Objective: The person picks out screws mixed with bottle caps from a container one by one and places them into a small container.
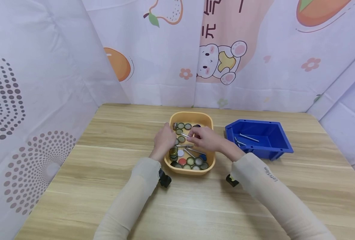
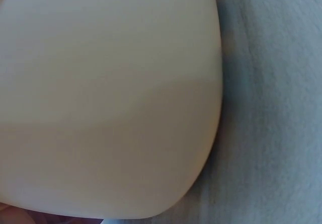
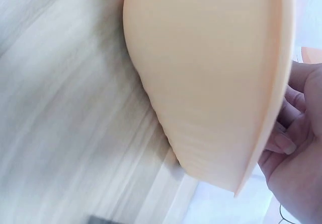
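Wood-grain desk [image 1: 201, 206]. Middle: rounded pale-orange plastic tray [image 1: 189, 171], metal bottle caps [image 1: 198, 161] inside. Left hand [image 1: 164, 136]: at tray's left edge, grip hidden. Right hand [image 1: 206, 137]: pinching slim silver screw [image 1: 184, 135] over tray; best lifted clear of caps. Toward far right corner: blue plastic bin [image 1: 262, 152].

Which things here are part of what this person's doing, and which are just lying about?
Seemingly part of the job:
yellow tub, holding screws and bottle caps
right hand, pinching one metal screw
left hand, at the tub's left rim
blue bin, with more screws

Just around it:
printed curtain
wooden table
wrist cameras
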A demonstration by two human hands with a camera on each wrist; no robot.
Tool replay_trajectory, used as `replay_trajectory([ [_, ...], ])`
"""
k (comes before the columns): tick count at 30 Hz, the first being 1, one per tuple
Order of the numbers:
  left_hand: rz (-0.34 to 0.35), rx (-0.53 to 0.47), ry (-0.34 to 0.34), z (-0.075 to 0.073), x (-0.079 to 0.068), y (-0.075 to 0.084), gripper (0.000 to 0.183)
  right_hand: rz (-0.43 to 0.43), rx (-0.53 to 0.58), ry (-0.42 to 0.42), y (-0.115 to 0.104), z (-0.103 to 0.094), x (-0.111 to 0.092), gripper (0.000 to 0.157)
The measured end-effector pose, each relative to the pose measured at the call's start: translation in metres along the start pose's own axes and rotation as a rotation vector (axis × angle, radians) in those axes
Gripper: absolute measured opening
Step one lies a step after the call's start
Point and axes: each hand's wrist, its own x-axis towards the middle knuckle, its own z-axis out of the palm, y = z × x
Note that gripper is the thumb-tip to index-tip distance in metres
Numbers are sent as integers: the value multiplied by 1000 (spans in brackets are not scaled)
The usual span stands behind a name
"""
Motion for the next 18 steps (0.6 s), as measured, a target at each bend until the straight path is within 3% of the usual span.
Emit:
replay_trajectory([
  [10, -4, -5, -3, 0, 1, -1, 37, 49, 22, -24, 2, -18, -10, 18],
  [18, 1, -11, 2, 1, 1, -1, 38, 77, -16, 27, 8, -40, -23, 18],
])
